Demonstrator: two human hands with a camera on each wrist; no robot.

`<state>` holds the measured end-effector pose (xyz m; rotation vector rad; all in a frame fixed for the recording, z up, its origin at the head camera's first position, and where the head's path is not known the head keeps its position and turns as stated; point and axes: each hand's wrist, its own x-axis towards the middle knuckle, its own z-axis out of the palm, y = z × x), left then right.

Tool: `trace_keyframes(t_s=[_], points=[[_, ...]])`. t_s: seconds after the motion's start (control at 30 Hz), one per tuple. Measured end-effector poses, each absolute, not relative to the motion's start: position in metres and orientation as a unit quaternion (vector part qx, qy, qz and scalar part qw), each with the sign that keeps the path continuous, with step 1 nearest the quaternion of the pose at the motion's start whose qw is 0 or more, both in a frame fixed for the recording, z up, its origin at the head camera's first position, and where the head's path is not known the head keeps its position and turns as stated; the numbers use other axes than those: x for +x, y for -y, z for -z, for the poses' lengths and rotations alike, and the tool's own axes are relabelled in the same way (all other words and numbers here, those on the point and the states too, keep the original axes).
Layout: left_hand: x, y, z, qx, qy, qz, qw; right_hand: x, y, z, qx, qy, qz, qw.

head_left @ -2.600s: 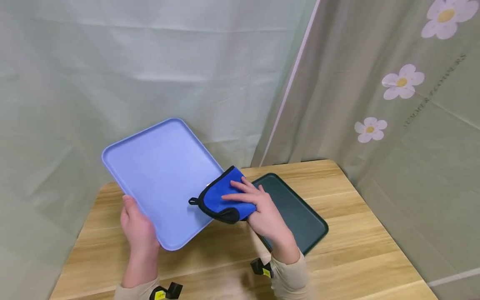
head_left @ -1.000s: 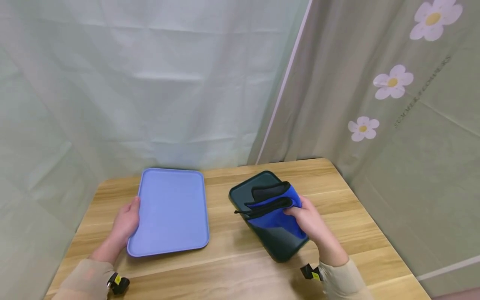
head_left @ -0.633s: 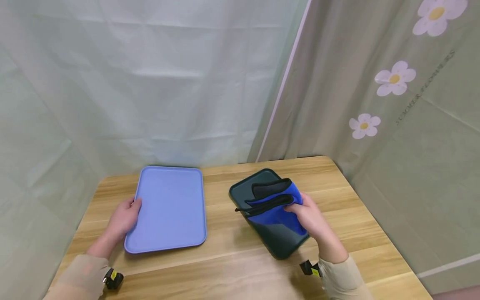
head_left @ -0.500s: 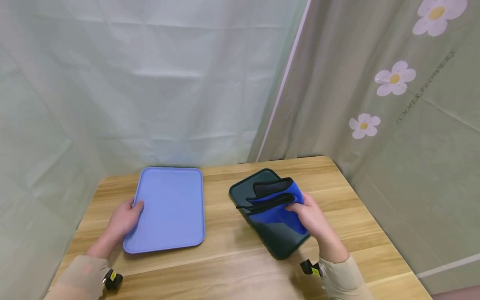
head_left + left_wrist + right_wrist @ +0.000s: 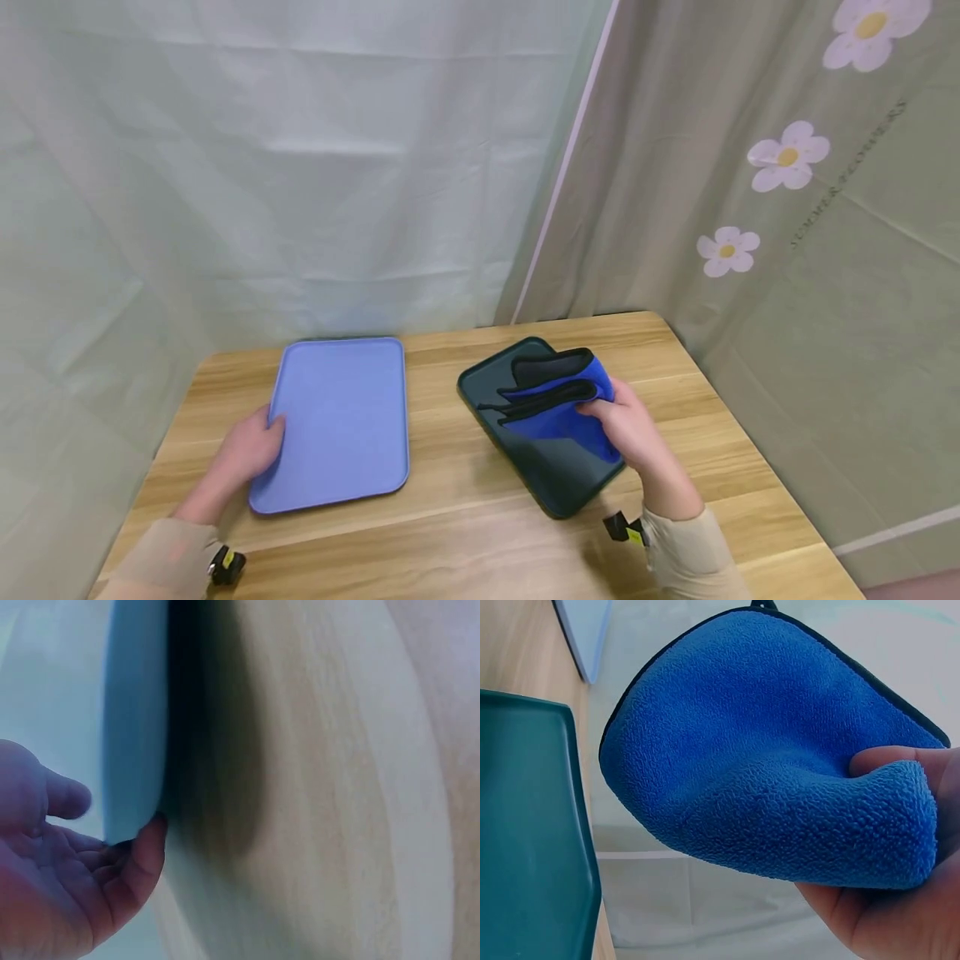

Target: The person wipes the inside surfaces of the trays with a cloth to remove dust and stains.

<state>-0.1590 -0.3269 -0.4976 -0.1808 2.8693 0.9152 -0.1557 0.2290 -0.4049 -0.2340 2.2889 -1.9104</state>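
Note:
My left hand [image 5: 251,446] grips the left edge of a periwinkle-blue rectangular tray [image 5: 341,425], thumb over the rim. In the left wrist view, fingers [image 5: 142,859] curl beneath the tray's edge [image 5: 135,727], and a dark shadow lies on the wood beside it. A folded blue microfiber cloth [image 5: 558,422] with black edging is pinched in my right hand [image 5: 630,429], over a dark green tray [image 5: 558,479]. The right wrist view shows the fuzzy cloth [image 5: 735,742] bunched between thumb and fingers, with the green tray [image 5: 532,825] to its left.
Both trays are at a light wooden table [image 5: 450,533], the blue one left and the green one right. A pale curtain [image 5: 337,208] hangs close behind the table; a flowered curtain [image 5: 825,333] flanks the right side.
The blue tray was raised and tilted, with the cloth against it; it is now lower at the left. The cloth has moved right, over the green tray, and lately shifted slightly further right.

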Motion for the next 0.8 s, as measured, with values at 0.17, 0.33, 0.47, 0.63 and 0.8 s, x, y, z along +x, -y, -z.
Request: trace_keyframes(t_s=[0.17,0.33,0.47,0.63,0.8], points=[[-0.154,0.329,0.503,-0.054,-0.955,-0.282,0.073,-0.158,-0.226,0.407,-0.086,-0.761,0.637,0.086],[-0.154,0.327,0.505,-0.063,-0.953,-0.287,0.071,-0.163,-0.221,0.407,-0.102,-0.756,0.641,0.082],[-0.154,0.328,0.509,-0.069,-0.954,-0.280,0.078,-0.165,-0.220,0.404,-0.118,-0.751,0.644,0.081],[-0.159,0.327,0.508,-0.074,-0.958,-0.266,0.084,-0.169,-0.222,0.401,-0.119,-0.747,0.650,0.070],[-0.160,0.328,0.504,-0.065,-0.960,-0.257,0.087,-0.170,-0.224,0.402,-0.111,-0.751,0.648,0.061]])
